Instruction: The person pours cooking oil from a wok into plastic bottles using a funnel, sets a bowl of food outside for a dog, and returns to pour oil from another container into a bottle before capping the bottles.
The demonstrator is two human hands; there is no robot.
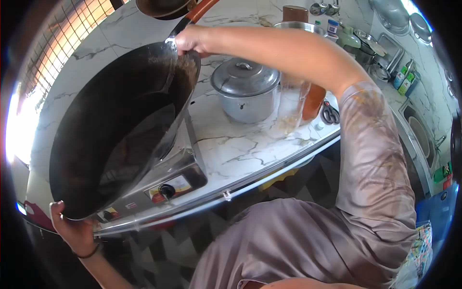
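Observation:
A large dark wok is tilted on its side over the steel gas stove, its hollow facing me. Up at its far rim, my right hand is closed on the edge. A red-and-black handle meets the rim beside that hand; whether the fingers also touch it I cannot tell. My left hand grips the near rim at lower left, thumb up and palm under the edge. Light brown residue marks the wok's inside near my right hand. The wok hides most of the stove top.
Right of the stove stand a lidded metal pot, a clear container, an orange-brown container and black scissors. Another pan sits at the back. Bottles and a sink lie far right. A window grille is at left.

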